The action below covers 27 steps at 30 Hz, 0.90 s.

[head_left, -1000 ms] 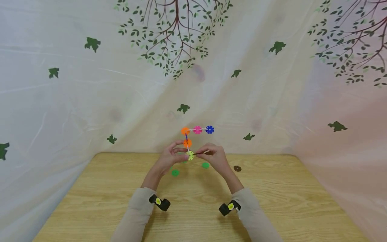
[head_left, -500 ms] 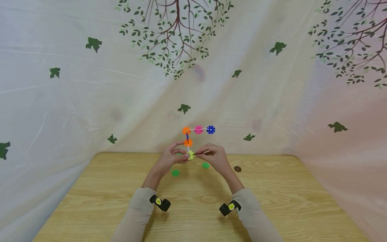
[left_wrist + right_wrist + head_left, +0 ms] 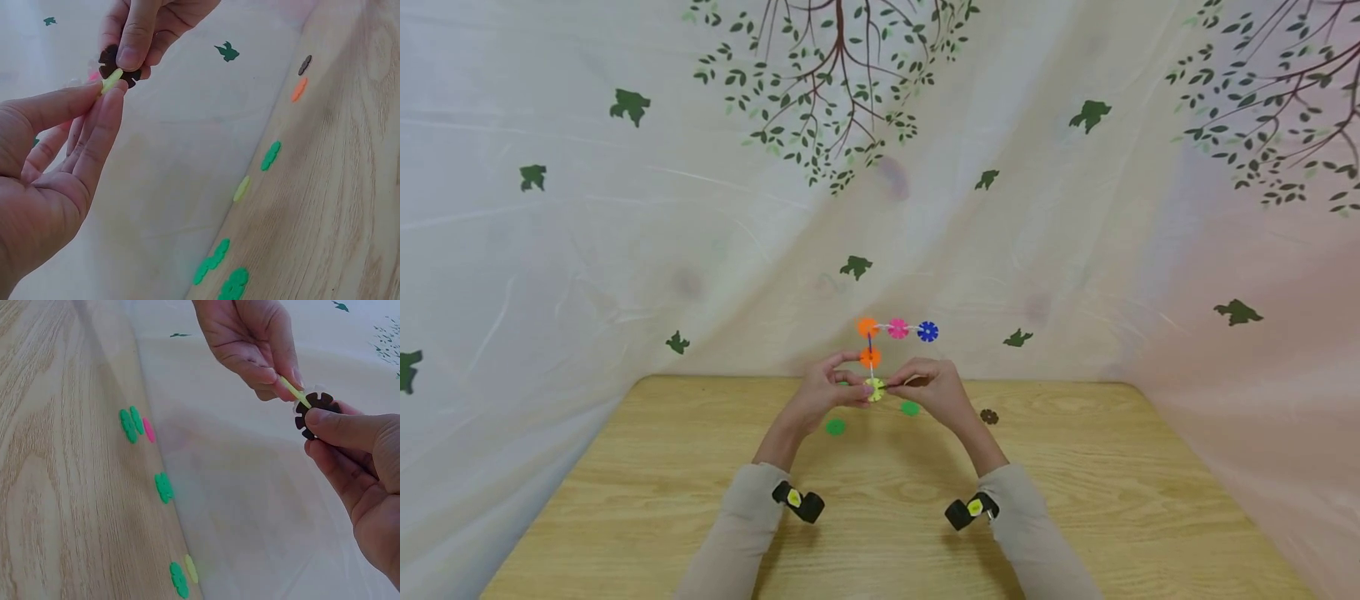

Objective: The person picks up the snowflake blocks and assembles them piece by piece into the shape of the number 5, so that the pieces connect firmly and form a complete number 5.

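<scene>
Brown disc, yellow disc pinched, seemingly unlabelled

I'm seeing a light wooden table with loose flower-shaped discs along its far edge. Taking the green disc as my landmark: another green disc lies to its right, slightly farther back, and a dark brown disc sits farther right again, well apart.
</scene>
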{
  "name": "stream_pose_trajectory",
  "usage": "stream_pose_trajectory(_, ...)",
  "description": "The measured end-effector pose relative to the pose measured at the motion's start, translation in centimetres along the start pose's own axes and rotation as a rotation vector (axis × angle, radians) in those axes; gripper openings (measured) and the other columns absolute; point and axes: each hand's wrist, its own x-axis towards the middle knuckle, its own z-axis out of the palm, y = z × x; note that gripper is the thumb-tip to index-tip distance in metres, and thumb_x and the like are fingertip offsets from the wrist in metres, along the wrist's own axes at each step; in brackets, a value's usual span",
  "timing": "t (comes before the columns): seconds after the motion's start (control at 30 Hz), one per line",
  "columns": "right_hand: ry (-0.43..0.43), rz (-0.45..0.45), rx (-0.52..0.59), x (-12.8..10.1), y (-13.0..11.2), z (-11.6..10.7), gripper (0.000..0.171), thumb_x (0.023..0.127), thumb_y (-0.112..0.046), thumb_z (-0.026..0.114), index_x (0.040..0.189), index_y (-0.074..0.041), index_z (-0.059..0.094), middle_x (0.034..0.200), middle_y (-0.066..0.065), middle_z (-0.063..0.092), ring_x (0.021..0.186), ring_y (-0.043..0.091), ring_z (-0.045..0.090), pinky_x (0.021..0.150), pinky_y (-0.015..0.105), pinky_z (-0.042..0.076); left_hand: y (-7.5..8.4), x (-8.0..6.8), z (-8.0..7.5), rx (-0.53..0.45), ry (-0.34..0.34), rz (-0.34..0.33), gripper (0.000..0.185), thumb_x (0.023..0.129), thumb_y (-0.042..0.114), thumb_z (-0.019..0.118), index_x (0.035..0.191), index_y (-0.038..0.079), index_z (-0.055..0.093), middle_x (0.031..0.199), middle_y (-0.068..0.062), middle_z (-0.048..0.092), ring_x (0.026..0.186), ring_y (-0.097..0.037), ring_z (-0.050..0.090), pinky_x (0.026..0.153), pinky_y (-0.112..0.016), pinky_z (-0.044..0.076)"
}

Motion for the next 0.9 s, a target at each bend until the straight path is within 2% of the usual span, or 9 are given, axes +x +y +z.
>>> stream_pose_trajectory(0.2, -0.022, -0.003, 0.040, 0.1, -0.1, 0.0, 0.009, 0.077, 0.008, 0.070, 0.086, 0.010, 0.069, 0.084, 0.026, 0.065, 0.077, 0.034, 0.065, 0.066, 0.035, 0.058, 0.4, -0.2, 0.1, 0.026, -0.014, 0.010, 0.058, 0.082, -0.003, 0.067, 0.134, 0.006, 0.041, 0.082, -0.008, 0.064, 0.071, -0.021, 0.068, 0.079, -0.051, 0.054)
stream_pose_trajectory(0.4, -0.005, 0.035, 0.044, 0.0, 0.0, -0.1, 0.010, 0.078, 0.003, 0.072, 0.087, 0.008, 0.070, 0.084, 0.023, 0.067, 0.078, 0.026, 0.066, 0.069, 0.032, 0.058, 0.7, -0.3, 0.2, 0.016, -0.015, 0.004, 0.062, 0.082, -0.002, 0.068, 0.137, 0.007, 0.040, 0.083, -0.007, 0.062, 0.072, -0.021, 0.068, 0.086, -0.061, 0.046)
stream_pose_trajectory(0.67, -0.002, 0.047, 0.048, 0.2, 0.9, 0.1, 0.011, 0.079, 0.000, 0.071, 0.089, 0.006, 0.070, 0.087, 0.022, 0.067, 0.079, 0.021, 0.066, 0.070, 0.032, 0.057, 0.8, -0.2, 0.2, 0.028, -0.007, -0.003, 0.063, 0.083, 0.000, 0.068, 0.138, 0.006, 0.038, 0.086, -0.009, 0.060, 0.073, -0.021, 0.066, 0.081, -0.048, 0.054)
stream_pose_trajectory(0.9, -0.002, 0.059, 0.032, 0.4, 3.2, 0.2, 0.012, 0.080, -0.012, 0.074, 0.089, -0.005, 0.072, 0.088, 0.011, 0.069, 0.081, 0.015, 0.065, 0.071, 0.032, 0.057, 0.7, -0.2, 0.0, 0.045, -0.004, 0.000, 0.059, 0.085, 0.000, 0.066, 0.137, 0.007, 0.040, 0.088, -0.009, 0.057, 0.074, -0.021, 0.066, 0.080, -0.044, 0.055)
